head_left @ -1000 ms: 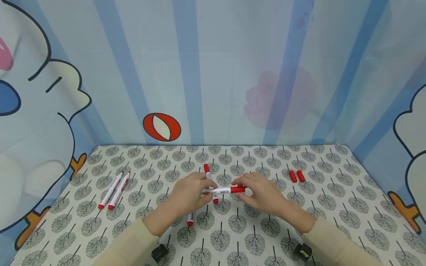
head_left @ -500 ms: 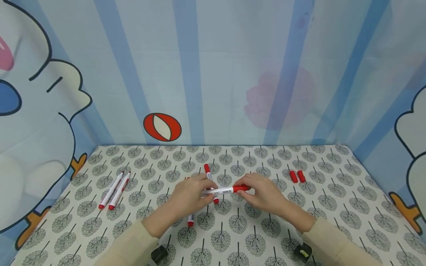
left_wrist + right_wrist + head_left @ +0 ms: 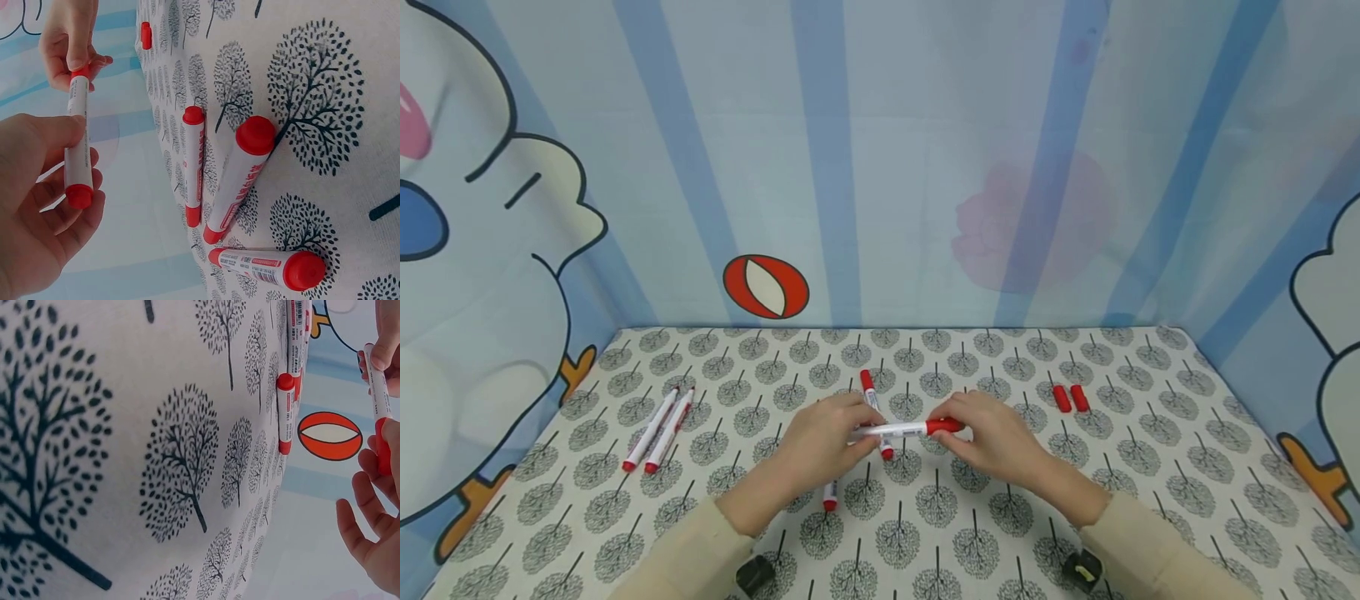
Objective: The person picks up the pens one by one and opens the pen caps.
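Note:
A white marker with a red cap point(image 3: 895, 430) is held level between both hands above the table. My left hand point(image 3: 827, 432) grips its white barrel, thumb on top, with the red end plug showing beyond the fingers in the left wrist view. At the other end my right hand point(image 3: 988, 429) pinches the red cap point(image 3: 383, 453) between thumb and fingers; its other fingers are spread. Below the hands lie more red-and-white markers: one point(image 3: 871, 392) behind the held marker, another point(image 3: 830, 497) partly hidden by the left hand. Three markers point(image 3: 240, 175) show in the left wrist view.
Two white markers point(image 3: 658, 433) lie side by side on the left, their narrow far ends uncapped. Two loose red caps point(image 3: 1070, 398) rest at the right. The tree-print cloth point(image 3: 970, 542) ends at a striped backdrop point(image 3: 910, 208) behind.
The held marker has shifted slightly right, and my right fingers now cover more of its cap. My left hand has eased a little left since half a second ago.

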Demonstrator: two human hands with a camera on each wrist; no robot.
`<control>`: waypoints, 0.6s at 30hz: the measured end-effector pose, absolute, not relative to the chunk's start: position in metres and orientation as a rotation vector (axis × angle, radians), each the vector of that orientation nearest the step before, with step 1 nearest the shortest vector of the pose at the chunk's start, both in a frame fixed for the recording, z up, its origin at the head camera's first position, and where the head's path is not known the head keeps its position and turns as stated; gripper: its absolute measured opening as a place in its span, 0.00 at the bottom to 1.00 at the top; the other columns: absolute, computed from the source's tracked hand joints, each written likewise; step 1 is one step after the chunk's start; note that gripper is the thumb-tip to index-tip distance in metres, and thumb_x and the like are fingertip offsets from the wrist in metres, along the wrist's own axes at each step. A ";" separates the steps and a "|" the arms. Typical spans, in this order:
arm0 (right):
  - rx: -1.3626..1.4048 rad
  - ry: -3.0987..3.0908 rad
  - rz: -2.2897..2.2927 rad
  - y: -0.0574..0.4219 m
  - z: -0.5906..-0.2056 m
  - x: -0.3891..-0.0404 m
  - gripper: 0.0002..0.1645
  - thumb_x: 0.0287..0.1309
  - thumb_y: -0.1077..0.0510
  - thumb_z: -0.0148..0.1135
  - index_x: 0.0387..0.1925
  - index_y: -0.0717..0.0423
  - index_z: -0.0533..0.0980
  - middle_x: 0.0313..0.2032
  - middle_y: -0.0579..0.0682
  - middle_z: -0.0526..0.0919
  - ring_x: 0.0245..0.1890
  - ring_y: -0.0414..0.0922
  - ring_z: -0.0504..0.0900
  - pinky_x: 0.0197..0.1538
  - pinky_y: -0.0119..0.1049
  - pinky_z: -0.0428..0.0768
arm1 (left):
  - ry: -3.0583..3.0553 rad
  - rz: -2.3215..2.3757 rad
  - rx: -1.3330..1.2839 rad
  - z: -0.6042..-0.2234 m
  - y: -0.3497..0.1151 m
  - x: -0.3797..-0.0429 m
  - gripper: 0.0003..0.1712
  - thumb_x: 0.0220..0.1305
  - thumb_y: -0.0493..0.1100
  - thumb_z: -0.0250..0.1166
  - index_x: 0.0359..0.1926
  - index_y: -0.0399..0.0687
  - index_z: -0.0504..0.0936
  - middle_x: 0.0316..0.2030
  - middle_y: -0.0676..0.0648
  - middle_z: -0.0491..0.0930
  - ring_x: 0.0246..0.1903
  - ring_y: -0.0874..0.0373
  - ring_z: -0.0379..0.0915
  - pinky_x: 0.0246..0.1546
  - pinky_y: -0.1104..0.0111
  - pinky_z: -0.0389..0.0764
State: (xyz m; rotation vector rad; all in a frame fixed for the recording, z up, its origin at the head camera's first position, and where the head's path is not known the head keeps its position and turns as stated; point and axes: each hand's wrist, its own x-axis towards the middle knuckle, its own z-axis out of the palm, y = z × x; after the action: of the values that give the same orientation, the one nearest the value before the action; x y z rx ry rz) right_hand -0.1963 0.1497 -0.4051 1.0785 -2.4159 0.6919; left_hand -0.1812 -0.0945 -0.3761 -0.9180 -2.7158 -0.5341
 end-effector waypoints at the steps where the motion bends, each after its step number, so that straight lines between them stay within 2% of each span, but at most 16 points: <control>1: 1.086 -2.419 0.699 0.150 -0.405 -0.196 0.09 0.46 0.57 0.69 0.33 0.47 0.79 0.26 0.36 0.78 0.25 0.33 0.73 0.30 0.26 0.73 | -2.715 -0.534 -0.920 -0.376 -0.095 -0.181 0.08 0.51 0.45 0.69 0.35 0.55 0.84 0.28 0.60 0.75 0.26 0.69 0.69 0.26 0.79 0.71; 5: 1.108 -2.457 0.714 0.150 -0.404 -0.196 0.07 0.49 0.57 0.67 0.33 0.48 0.79 0.24 0.36 0.77 0.22 0.34 0.72 0.26 0.24 0.71 | -2.704 -0.546 -0.939 -0.378 -0.096 -0.181 0.08 0.51 0.45 0.69 0.35 0.55 0.84 0.28 0.60 0.75 0.27 0.69 0.69 0.26 0.79 0.71; 12: 1.088 -2.549 0.717 0.158 -0.406 -0.197 0.03 0.56 0.57 0.60 0.33 0.48 0.79 0.24 0.38 0.78 0.21 0.30 0.67 0.25 0.23 0.69 | -2.662 -0.540 -0.914 -0.375 -0.104 -0.182 0.11 0.48 0.43 0.71 0.35 0.56 0.83 0.27 0.60 0.72 0.27 0.68 0.67 0.25 0.78 0.69; 18: 0.983 -2.614 0.766 0.176 -0.409 -0.199 0.06 0.56 0.60 0.60 0.37 0.52 0.79 0.30 0.42 0.82 0.23 0.29 0.72 0.27 0.23 0.73 | -2.692 -0.504 -0.799 -0.371 -0.117 -0.182 0.13 0.45 0.43 0.73 0.35 0.60 0.83 0.25 0.62 0.69 0.25 0.69 0.63 0.22 0.78 0.66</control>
State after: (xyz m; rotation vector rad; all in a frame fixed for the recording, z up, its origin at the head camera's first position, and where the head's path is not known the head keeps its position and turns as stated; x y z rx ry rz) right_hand -0.1986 0.1759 -0.4086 0.9827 -2.6138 0.7660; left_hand -0.1820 -0.1173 -0.3711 -0.7994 -2.6919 -0.5040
